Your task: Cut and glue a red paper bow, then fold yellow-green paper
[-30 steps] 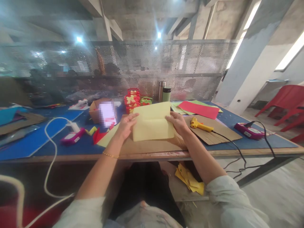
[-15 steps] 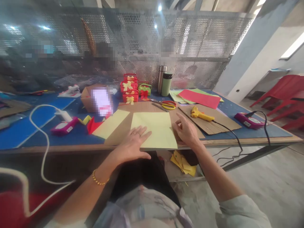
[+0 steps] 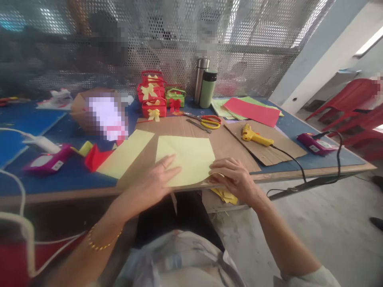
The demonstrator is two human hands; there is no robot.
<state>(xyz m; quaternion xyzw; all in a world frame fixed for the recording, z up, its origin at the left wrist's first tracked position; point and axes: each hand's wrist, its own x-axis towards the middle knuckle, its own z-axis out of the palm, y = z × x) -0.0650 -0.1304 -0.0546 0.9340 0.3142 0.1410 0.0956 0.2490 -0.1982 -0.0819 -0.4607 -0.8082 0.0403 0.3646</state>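
Observation:
A pale yellow sheet of paper [image 3: 187, 153] lies on brown cardboard at the table's front edge. My left hand [image 3: 157, 175] rests on its near left part, slightly blurred, fingers stretched out over the paper; its thumb is hidden. At the near right corner, my right hand [image 3: 235, 175] has its fingers closed on the paper, and that corner is curled upward. Another yellow strip of paper [image 3: 128, 153] lies to the left. Beyond the sheet are scissors [image 3: 211, 121] with red and yellow handles, beside a thin metal blade-like tool [image 3: 198, 126].
A yellow glue gun [image 3: 255, 136] lies on cardboard at the right, its black cord running over the table edge. Small red boxes [image 3: 153, 107] with bows, a green bottle [image 3: 208, 89] and a steel flask [image 3: 200, 79] stand behind. Purple devices [image 3: 48, 159] and white cables lie left.
My right hand has come down from beside the sheet and taken hold of its near right corner, which now curls. My left hand stays on the paper. The view has shifted.

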